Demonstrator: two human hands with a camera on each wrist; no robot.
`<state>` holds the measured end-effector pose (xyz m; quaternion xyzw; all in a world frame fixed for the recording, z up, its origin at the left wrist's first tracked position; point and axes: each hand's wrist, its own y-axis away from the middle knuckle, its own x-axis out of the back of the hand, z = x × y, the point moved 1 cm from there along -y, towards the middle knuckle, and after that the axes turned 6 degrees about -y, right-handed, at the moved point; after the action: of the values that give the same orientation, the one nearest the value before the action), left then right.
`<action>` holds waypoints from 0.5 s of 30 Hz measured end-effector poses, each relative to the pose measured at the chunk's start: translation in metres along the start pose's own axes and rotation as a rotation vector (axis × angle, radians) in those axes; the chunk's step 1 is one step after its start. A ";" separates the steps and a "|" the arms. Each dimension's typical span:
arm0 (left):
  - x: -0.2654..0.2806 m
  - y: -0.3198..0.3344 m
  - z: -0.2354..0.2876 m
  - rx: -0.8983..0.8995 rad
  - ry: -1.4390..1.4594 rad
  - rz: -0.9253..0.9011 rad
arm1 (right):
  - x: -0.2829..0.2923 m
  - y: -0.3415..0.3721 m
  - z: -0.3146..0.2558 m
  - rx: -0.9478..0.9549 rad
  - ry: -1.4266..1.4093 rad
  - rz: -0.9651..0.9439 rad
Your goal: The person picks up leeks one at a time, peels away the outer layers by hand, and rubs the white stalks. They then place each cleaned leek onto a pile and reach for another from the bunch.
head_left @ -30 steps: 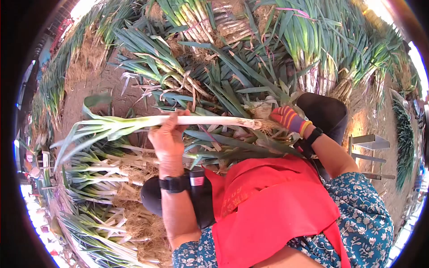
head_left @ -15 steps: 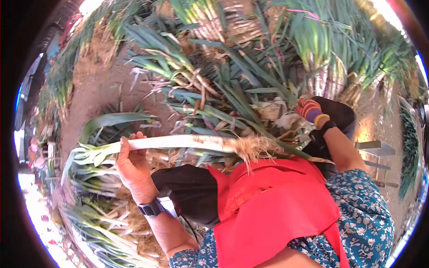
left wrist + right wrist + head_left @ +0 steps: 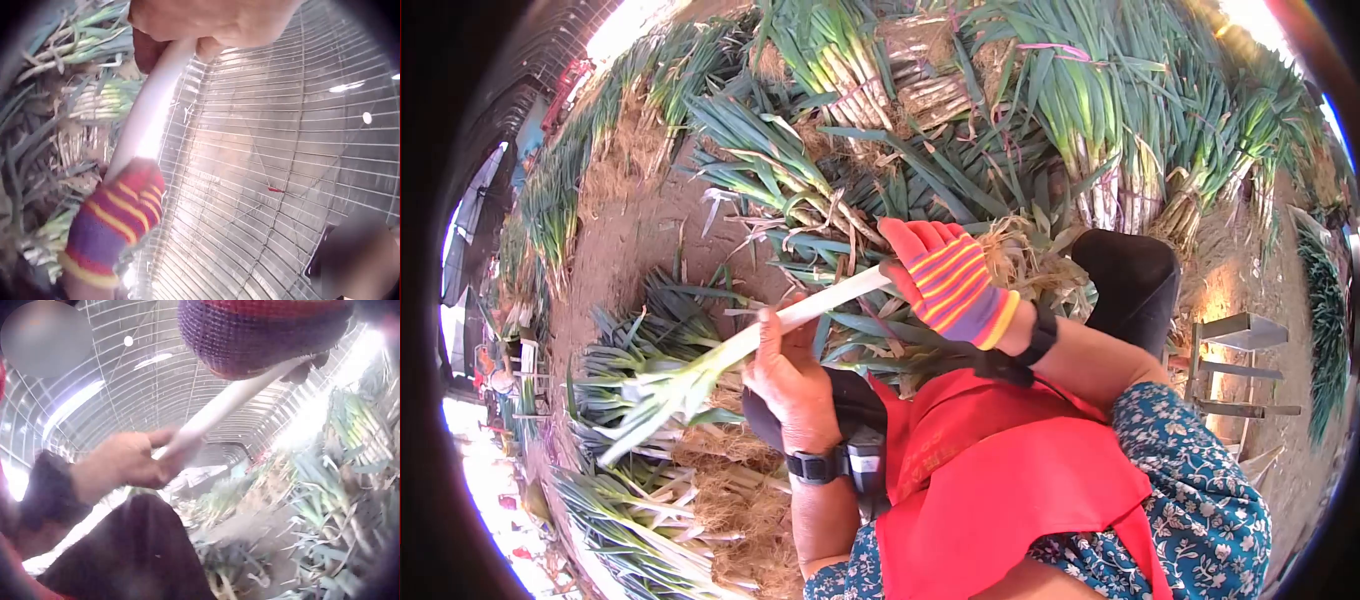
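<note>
A long leek (image 3: 840,293) slants across the front of the body, its pale shaft up to the right and its green leaves down to the left. The bare left hand (image 3: 790,385) grips it around the lower shaft, thumb on top. At the upper end the right hand (image 3: 950,285), in a striped knit glove, holds the shaft; its fingers hide the root end. In the left wrist view the gloved fingers (image 3: 140,181) wrap the white shaft. The right wrist view shows the left hand (image 3: 128,459) slightly blurred on the leek.
Leeks with bushy roots (image 3: 735,500) lie in a pile at the left. Tied bundles (image 3: 1100,130) stand along the back, and loose leaves (image 3: 910,190) litter the ground ahead. A metal stand (image 3: 1245,331) is at the right, beside the dark-clothed knee (image 3: 1125,280).
The leek's bushy roots showed before; the gloved hand has come left from beside the right knee and now covers them. The leek has tilted, leaves lower, after the left hand swung left and back.
</note>
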<state>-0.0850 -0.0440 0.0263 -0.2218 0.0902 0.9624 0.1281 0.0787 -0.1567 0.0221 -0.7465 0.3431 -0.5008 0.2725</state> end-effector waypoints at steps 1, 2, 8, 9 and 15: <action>-0.002 0.003 -0.009 0.069 0.065 -0.039 | -0.003 0.002 0.004 -0.038 0.086 -0.026; -0.006 0.007 -0.015 0.115 0.153 -0.051 | -0.005 0.005 0.008 -0.083 0.171 -0.053; -0.011 0.019 -0.039 0.117 0.043 -0.176 | -0.038 0.013 0.083 -0.579 -0.114 -0.667; -0.013 0.023 -0.041 0.076 0.006 -0.181 | -0.044 0.016 0.087 -0.428 0.013 -0.747; 0.001 0.013 -0.005 -0.105 -0.036 -0.366 | -0.040 0.053 0.122 -0.726 -0.292 -0.452</action>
<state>-0.0874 -0.0574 0.0229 -0.2236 -0.0044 0.9303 0.2908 0.1696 -0.1501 -0.0830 -0.9127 0.2829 -0.2844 -0.0780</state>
